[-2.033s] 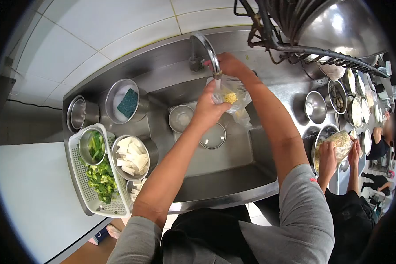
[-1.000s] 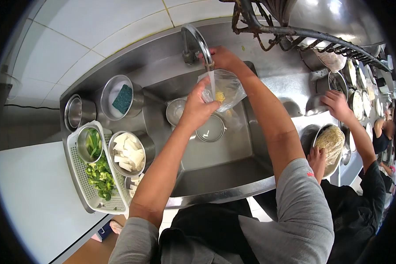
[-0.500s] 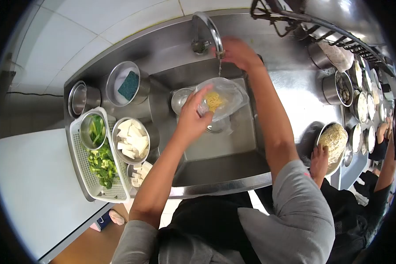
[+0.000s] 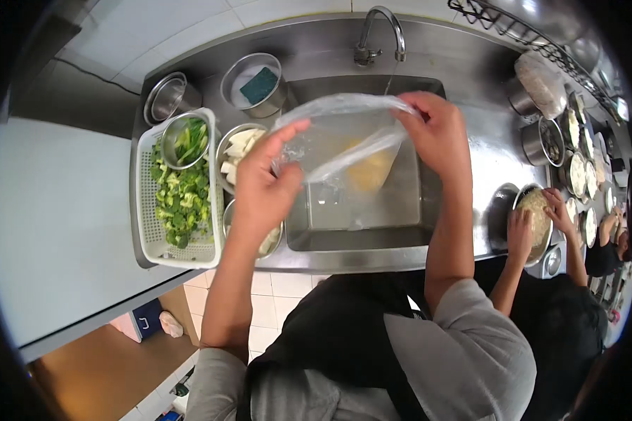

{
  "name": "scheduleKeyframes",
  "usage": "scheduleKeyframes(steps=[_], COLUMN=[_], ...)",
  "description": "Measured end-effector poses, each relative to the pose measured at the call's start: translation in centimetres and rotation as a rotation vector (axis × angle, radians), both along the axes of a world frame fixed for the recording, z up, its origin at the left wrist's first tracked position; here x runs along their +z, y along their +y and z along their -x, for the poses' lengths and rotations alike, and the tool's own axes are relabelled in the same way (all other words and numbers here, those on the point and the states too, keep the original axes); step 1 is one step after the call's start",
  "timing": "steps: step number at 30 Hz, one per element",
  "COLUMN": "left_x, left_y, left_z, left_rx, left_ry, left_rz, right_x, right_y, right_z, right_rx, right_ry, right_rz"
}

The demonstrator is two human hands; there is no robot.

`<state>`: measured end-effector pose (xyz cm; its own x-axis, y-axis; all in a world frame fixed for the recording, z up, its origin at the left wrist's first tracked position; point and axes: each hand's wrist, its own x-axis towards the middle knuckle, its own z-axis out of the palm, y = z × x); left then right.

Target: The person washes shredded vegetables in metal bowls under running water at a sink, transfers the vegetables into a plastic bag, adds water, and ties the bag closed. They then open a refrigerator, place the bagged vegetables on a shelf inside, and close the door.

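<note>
The clear bag (image 4: 333, 105) spreads between both hands, its yellow food (image 4: 369, 172) nearer the right hand (image 4: 439, 133). Right fingers pinch its edge; whether the left hand (image 4: 262, 186) grips, I can't tell.

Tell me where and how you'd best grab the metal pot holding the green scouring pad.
Probably pinch the metal pot at its right rim, coming from the sink side: its round edge is bare there, and no handle shows.
</note>
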<state>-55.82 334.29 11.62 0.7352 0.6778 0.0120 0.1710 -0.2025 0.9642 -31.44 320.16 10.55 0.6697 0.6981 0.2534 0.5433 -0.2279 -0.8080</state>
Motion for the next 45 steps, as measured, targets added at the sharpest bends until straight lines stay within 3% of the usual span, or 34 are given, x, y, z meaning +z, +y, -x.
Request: scheduleKeyframes(steps=[1, 2, 5, 8, 9, 11, 13, 16, 17, 20, 21, 23, 24, 25, 28, 30, 31, 34, 35, 37, 39, 42, 45], left_x=[2.1, 4.1, 8.8, 12.1, 12.5, 12.4, 13.7, 16.8, 17.9, 19.1, 18.4, 20.0, 20.7, 20.7, 23.5, 25.4, 26.1, 29.1, 29.6, 30.4, 30.7, 31.0, 31.7], left_y=[-0.7, -1.3, -2.0, -3.9, -4.6, -4.9, -5.6, -5.0, -5.2, -8.5, -9.4, -11.0, -11.3, -10.9, -12.2, -12.7, -12.6, -15.5, -15.3, -15.5, -16.1, -16.6, -17.0], left_z=[1.4, 2.9, 9.3, 14.5, 16.4, 19.8, 23.7, 29.1, 31.3, 35.1, 35.8, 38.6, 40.3, 42.3, 46.7, 48.8, 49.7, 48.6, 49.8, 51.6, 52.5, 51.6, 51.0], left_rx=[0.027, 0.041, 0.020, 0.098, 0.154, 0.268, 0.352, 0.291, 0.250, 0.125, 0.175, 0.308, 0.378, 0.327, 0.341, 0.388, 0.391, 0.506, 0.494, 0.527, 0.610, 0.551, 0.643], left_ry=[-0.015, -0.067, -0.345, -0.303, -0.218, -0.085, -0.112, -0.228, -0.280, -0.063, -0.100, 0.081, 0.165, 0.005, -0.265, -0.244, -0.253, -0.248, -0.275, -0.305, -0.307, -0.492, -0.425], left_rz=[0.072, 0.042, -0.288, -0.575, -0.637, -0.662, -0.419, -0.187, -0.130, -0.478, -0.500, -0.456, -0.431, -0.424, -0.280, -0.295, -0.291, -0.340, -0.346, -0.354, -0.341, -0.238, -0.331], right_x=[1.9, 3.6, 9.7, 12.8, 13.6, 13.6, 14.4, 17.0, 17.4, 20.8, 21.7, 23.5, 24.8, 26.2, 25.8, 21.7, 20.6, 16.7, 16.1, 15.8, 16.8, 17.5, 18.1], right_y=[-0.4, -0.9, -2.5, -3.3, -2.8, -0.7, 0.2, 1.0, 1.6, 1.2, 0.8, -0.2, -1.5, -3.3, -2.6, 1.5, 1.1, 1.5, 1.6, 1.7, 1.5, 1.6, 1.2], right_z=[0.9, 2.1, 7.9, 11.8, 13.5, 17.1, 21.6, 27.5, 30.0, 36.8, 38.7, 41.5, 42.3, 42.7, 43.3, 44.1, 45.3, 50.5, 51.5, 53.2, 53.5, 53.9, 54.6], right_rx=[0.037, 0.095, 0.257, 0.525, 0.541, 0.486, 0.490, 0.600, 0.721, 0.900, 1.012, 1.231, 1.221, 1.215, 1.250, 1.353, 1.360, 1.593, 1.605, 1.626, 1.618, 1.631, 1.646], right_ry=[0.059, 0.104, 0.219, 0.244, 0.177, 0.112, 0.109, 0.140, 0.334, 0.264, 0.236, 0.171, 0.108, 0.044, 0.105, 0.185, 0.148, 0.032, 0.105, 0.240, 0.265, 0.273, 0.250], right_rz=[0.052, -0.083, -0.526, -0.483, -0.321, -0.308, -0.387, -0.357, -0.354, -0.274, -0.254, -0.219, -0.235, -0.250, -0.329, -0.464, -0.346, -0.424, -0.357, -0.217, -0.223, -0.203, -0.176])
